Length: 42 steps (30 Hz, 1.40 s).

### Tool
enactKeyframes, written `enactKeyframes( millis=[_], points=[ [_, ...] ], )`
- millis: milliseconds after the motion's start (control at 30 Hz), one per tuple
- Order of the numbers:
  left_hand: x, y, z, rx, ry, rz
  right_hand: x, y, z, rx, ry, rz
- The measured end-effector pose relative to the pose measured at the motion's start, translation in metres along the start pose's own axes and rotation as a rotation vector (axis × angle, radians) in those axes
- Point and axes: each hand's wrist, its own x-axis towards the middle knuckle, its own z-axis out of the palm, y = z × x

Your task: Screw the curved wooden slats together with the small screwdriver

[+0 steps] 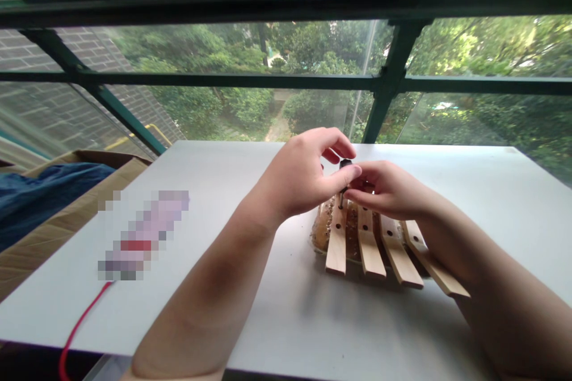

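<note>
Several light wooden slats (369,247) with drilled holes lie fanned out on the white table (250,303), partly over a brown speckled pad (320,229). My left hand (304,175) and my right hand (386,190) meet just above the slats' far ends. Both pinch a small dark screw-like part (344,165) that stands upright over a hole in the leftmost slat. My left thumb and forefinger close on its top; my right fingertips hold it from the side.
A pixelated oblong object (143,232) with a red cord (78,327) lies on the table's left part. A cardboard box (67,214) holding blue cloth (40,196) stands beside the table at left. Green window bars (388,80) run behind, trees beyond.
</note>
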Motion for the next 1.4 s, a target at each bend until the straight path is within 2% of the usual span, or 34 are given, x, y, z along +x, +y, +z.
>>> enactKeyframes(
  millis=[533,833,1067,1400],
  points=[
    [-0.0017,-0.0005,-0.0011,-0.141,-0.024,-0.036,0.0007,-0.0061,-0.0029,-0.018,-0.002,-0.013],
    [-0.0014,0.001,0.0017,-0.05,-0.036,0.013,0.0,-0.0017,-0.0012,-0.039,0.013,-0.012],
    [0.0004,0.002,-0.002,0.049,0.004,0.007,-0.001,-0.002,-0.0005,-0.02,0.011,0.03],
    [-0.0007,0.0029,-0.0024,-0.027,-0.019,-0.008,-0.0006,-0.0026,-0.0012,0.006,0.019,0.031]
  ],
)
